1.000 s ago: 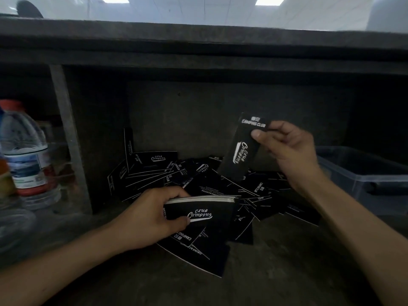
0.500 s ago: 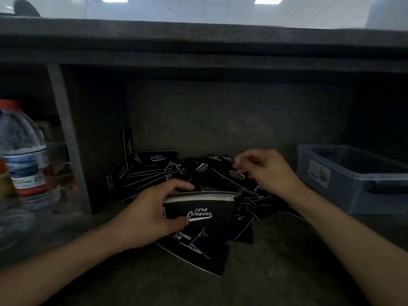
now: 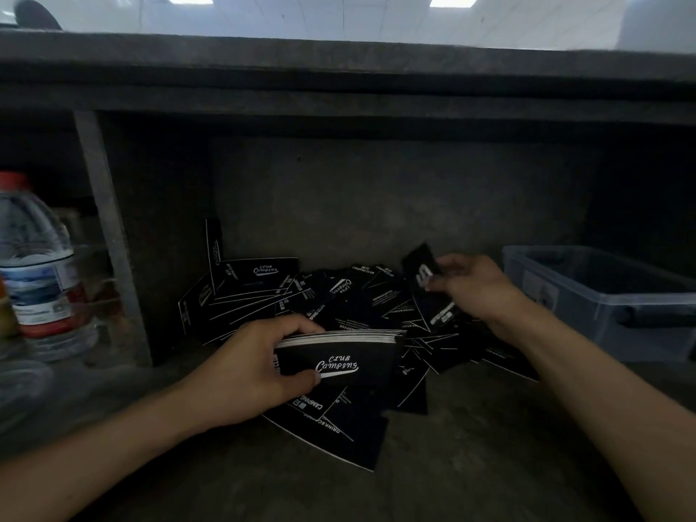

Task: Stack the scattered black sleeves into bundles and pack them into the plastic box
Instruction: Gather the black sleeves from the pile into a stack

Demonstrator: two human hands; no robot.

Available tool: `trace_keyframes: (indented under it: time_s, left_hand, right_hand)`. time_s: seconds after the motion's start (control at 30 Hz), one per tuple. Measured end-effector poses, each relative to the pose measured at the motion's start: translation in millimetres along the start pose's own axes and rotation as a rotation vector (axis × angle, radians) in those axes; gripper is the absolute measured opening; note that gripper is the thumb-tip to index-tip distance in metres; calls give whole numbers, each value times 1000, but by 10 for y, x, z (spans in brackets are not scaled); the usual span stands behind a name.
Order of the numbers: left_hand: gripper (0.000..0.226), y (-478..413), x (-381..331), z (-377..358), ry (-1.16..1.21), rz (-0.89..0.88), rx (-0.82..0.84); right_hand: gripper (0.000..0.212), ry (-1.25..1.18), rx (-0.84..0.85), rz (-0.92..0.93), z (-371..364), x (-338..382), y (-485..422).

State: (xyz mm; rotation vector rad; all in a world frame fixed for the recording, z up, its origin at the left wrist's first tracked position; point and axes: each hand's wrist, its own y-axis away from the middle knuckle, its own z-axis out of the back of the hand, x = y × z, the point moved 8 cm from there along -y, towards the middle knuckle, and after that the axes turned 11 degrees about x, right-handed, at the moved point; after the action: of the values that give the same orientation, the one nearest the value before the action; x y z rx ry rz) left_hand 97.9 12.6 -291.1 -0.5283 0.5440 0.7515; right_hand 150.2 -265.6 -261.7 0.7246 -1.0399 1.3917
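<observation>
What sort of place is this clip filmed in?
Probably a storage nook under a cafe or drinks counter: a dark slab overhead, black sleeves printed CLUB CAMPING, with a plastic box and a water bottle beside them.

**A:** What colours are the scattered sleeves (image 3: 361, 299)?

**B:** Black, printed with white lettering and thin white diagonal lines. The bundle (image 3: 339, 361), just below centre, is black too. It has a white "Club Camping" script logo on its face and a band of pale edges along its top.

**A:** And the single sleeve (image 3: 423, 275) at 1 o'clock from the bundle?

**B:** Black, with blurred white print.

**A:** The plastic box (image 3: 587, 314)?

**B:** At 3 o'clock, translucent blue-grey, with a pale sticker (image 3: 539, 292) on its side.

**A:** Anything brighter?

**B:** At 9 o'clock, a clear bottle (image 3: 35, 235) with a red cap (image 3: 13, 178) and a white, blue and red label (image 3: 41, 292). The shelf (image 3: 470, 465) is dark mottled grey. At 12 o'clock, the ceiling (image 3: 320, 13) is white with bright light panels (image 3: 454, 0).
</observation>
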Motion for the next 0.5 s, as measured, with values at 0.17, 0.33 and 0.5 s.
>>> trace_keyframes:
  time_s: [0.17,0.33,0.5]
  left_hand:
    - [32,4,17,18,-34,-8,-17]
    - [34,0,43,20,-38,-6,-29]
    - [69,-1,82,27,-26,0,-34]
  right_hand:
    - [65,-394,-104,154,84,140,32]
    - [76,-557,94,159,-107,208,47]
    - [20,-520,167,91,-263,155,84]
